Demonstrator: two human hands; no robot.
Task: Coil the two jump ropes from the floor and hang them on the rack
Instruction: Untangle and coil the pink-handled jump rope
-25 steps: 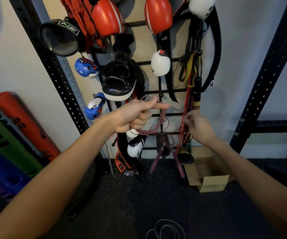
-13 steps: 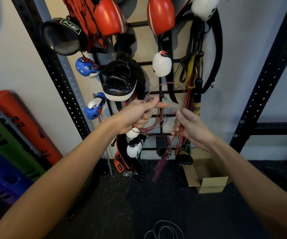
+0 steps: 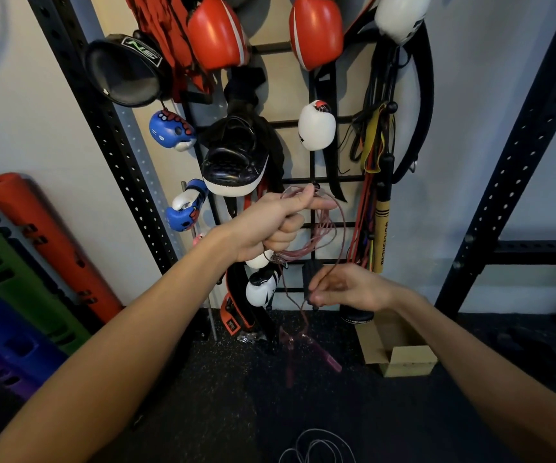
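Hanging on a pale wall [image 3: 470, 95] above a dark speckled floor [image 3: 203, 396], one black wire rack [image 3: 271, 47] carries two red pads [image 3: 216, 31] among other boxing gear, with one cardboard box [image 3: 407, 360] below. Of two jump ropes, the pink rope [image 3: 323, 228] is coiled in the gripping left hand [image 3: 270, 222], the right hand [image 3: 346, 289] pinching its loose strand; the white rope [image 3: 316, 446] lies on the floor.

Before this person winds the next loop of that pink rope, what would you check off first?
1. Coils secure: ok, left hand grips the pink rope loops.
2. Loose strand controlled: ok, right hand pinches it.
3. Handles gathered in: not ok, they dangle near the floor.
4. Free peg on the rack: cannot tell, it is crowded.
5. Second rope collected: not ok, it lies on the floor.
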